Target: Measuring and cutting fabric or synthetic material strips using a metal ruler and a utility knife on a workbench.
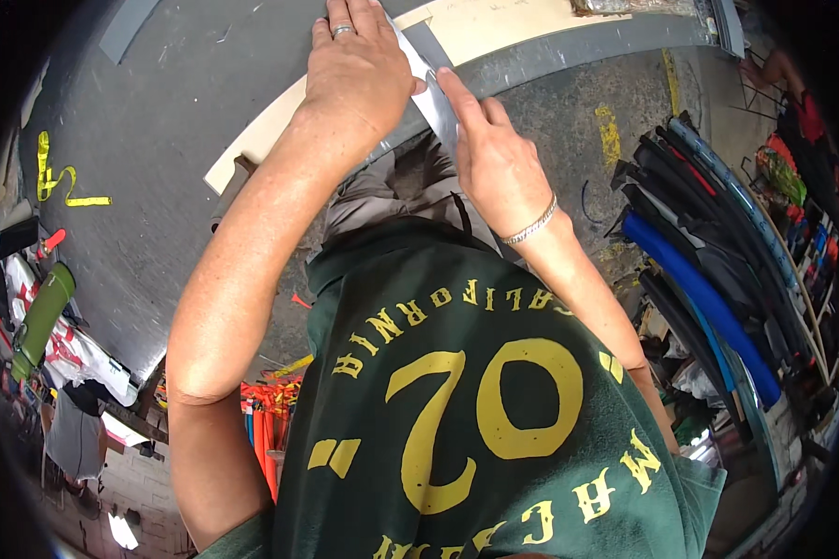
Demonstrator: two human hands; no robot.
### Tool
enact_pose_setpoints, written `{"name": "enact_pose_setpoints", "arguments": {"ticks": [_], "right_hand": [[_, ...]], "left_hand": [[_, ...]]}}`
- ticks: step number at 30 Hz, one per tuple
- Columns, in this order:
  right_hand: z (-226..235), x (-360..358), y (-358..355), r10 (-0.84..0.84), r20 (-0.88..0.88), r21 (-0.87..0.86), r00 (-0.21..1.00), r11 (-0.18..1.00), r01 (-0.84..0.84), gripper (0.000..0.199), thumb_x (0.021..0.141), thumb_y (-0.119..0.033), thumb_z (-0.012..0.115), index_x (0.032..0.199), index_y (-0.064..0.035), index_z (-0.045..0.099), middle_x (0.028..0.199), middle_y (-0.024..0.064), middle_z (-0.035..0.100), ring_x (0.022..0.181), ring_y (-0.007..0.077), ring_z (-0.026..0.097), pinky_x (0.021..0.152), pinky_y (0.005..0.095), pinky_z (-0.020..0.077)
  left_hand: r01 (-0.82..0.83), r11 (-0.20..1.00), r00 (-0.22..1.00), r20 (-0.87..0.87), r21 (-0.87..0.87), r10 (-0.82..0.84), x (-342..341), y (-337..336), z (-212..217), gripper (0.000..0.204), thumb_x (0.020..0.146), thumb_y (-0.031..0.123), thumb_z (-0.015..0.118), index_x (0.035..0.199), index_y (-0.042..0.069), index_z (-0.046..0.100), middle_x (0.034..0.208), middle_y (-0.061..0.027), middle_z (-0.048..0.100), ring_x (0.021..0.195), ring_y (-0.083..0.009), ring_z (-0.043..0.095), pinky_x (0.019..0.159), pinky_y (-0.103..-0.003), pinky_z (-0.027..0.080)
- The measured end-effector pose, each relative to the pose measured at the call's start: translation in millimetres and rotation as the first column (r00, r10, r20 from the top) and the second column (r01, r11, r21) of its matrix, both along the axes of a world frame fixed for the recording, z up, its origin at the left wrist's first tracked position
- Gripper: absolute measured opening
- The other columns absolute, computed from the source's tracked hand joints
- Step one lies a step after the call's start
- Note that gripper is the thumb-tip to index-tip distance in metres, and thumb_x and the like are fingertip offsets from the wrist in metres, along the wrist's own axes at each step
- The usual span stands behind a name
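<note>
My left hand (359, 70), with a ring on one finger, lies flat at the top of the view with its fingers stretched out. It presses beside a shiny, pale metal-like strip (427, 98) that runs down toward my body. Over the strip's right edge is my right hand (499, 154), a chain bracelet at its wrist. Its index finger points forward along the strip and the other fingers curl under. Whatever those fingers grip is hidden beneath the hand. Under the strip, a grey piece of sheet (426, 45) crosses a long cream-coloured board (499, 26).
A dark grey worktop (205, 84) spreads out on the left, with a yellow strap (70, 186) lying on it. Rolls of black and blue material (704, 298) stand at the right. A green roll (42, 321) sits at far left; another person (783, 74) shows at upper right.
</note>
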State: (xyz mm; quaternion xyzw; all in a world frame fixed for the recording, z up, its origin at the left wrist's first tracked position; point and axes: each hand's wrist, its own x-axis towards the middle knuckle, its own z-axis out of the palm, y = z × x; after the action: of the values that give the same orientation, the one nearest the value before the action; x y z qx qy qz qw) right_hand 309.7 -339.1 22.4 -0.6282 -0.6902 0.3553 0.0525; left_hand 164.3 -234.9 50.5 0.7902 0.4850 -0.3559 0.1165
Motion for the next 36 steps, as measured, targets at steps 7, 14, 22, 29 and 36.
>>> {"name": "enact_pose_setpoints", "arguments": {"ticks": [7, 14, 22, 29, 36], "right_hand": [[4, 16, -25, -0.035, 0.026, -0.032, 0.999, 0.999, 0.035, 0.061, 0.099, -0.005, 0.052, 0.157, -0.0171, 0.037, 0.113, 0.0256, 0.062, 0.097, 0.0488, 0.064, 0.083, 0.0548, 0.0560], [18, 20, -17, -0.142, -0.232, 0.014, 0.962, 0.989, 0.149, 0.052, 0.099, 0.000, 0.054, 0.150, -0.0114, 0.050, 0.125, 0.0226, 0.064, 0.109, 0.0427, 0.066, 0.093, 0.0456, 0.0547], [-17, -2, 16, -0.048, -0.193, 0.181, 0.980, 0.980, 0.083, 0.056, 0.099, -0.004, 0.055, 0.152, -0.0177, 0.047, 0.112, 0.0181, 0.062, 0.096, 0.0417, 0.066, 0.085, 0.0476, 0.0564], [-18, 2, 20, -0.017, -0.118, 0.182, 0.993, 0.982, 0.039, 0.059, 0.098, -0.004, 0.055, 0.153, -0.0195, 0.046, 0.113, 0.0166, 0.062, 0.096, 0.0416, 0.067, 0.083, 0.0478, 0.0583], [-6, -3, 24, 0.019, -0.043, 0.097, 0.999, 0.995, -0.015, 0.061, 0.098, -0.005, 0.053, 0.155, -0.0196, 0.040, 0.109, 0.0220, 0.063, 0.097, 0.0460, 0.065, 0.084, 0.0535, 0.0556]], "left_hand": [[-0.065, 0.970, 0.959, 0.285, 0.234, -0.004, -19, -18, -36, 0.089, 0.100, 0.046, 0.059, 0.153, -0.019, 0.028, 0.162, -0.0370, 0.026, 0.153, -0.0473, 0.026, 0.125, -0.051, 0.026], [0.000, 1.000, 1.000, -0.011, -0.012, 0.000, -5, -4, -14, 0.090, 0.100, 0.047, 0.059, 0.153, -0.019, 0.028, 0.163, -0.0367, 0.024, 0.154, -0.0465, 0.025, 0.125, -0.051, 0.026], [-0.230, 0.860, 0.641, 0.736, 0.455, -0.218, -51, -31, -110, 0.093, 0.100, 0.050, 0.058, 0.154, -0.018, 0.025, 0.164, -0.0361, 0.023, 0.155, -0.0455, 0.022, 0.126, -0.050, 0.023], [-0.233, 0.843, 0.646, 0.725, 0.486, -0.239, -44, -29, -123, 0.092, 0.101, 0.049, 0.058, 0.154, -0.019, 0.026, 0.163, -0.0362, 0.024, 0.155, -0.0464, 0.023, 0.126, -0.050, 0.023], [-0.034, 0.969, 0.914, 0.400, 0.244, -0.068, -13, -10, -29, 0.092, 0.100, 0.049, 0.058, 0.152, -0.020, 0.027, 0.162, -0.0375, 0.025, 0.154, -0.0478, 0.024, 0.125, -0.052, 0.025]]}}
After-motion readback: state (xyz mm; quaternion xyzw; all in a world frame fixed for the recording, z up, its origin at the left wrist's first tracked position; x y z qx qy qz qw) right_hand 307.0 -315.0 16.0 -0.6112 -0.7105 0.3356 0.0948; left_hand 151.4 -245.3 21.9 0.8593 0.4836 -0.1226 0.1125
